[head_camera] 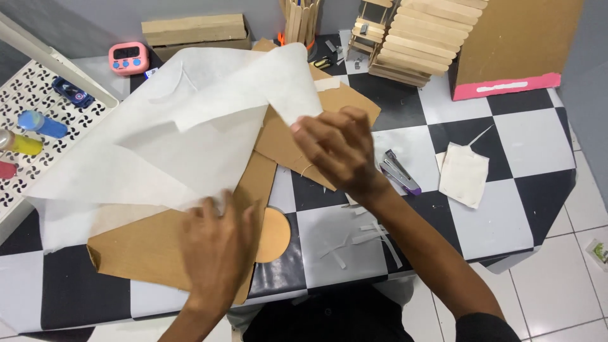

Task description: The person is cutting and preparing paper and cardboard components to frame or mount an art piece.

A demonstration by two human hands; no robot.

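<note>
A large sheet of thin white paper (158,139) lies folded over brown cardboard pieces (145,247) on a black-and-white chequered table (525,145). My left hand (218,250) rests flat on the cardboard at the paper's lower edge, fingers spread. My right hand (335,149) pinches a lifted corner of the white paper near the table's middle, above another cardboard piece (345,101). A round cardboard disc (275,235) peeks out beside my left hand.
A purple-grey stapler (399,172) and a small cream paper piece (464,174) lie to the right. Paper strips (364,240) are scattered near the front edge. A pink timer (128,57), cardboard box, stick models and a white perforated tray (38,95) with small bottles ring the back and left.
</note>
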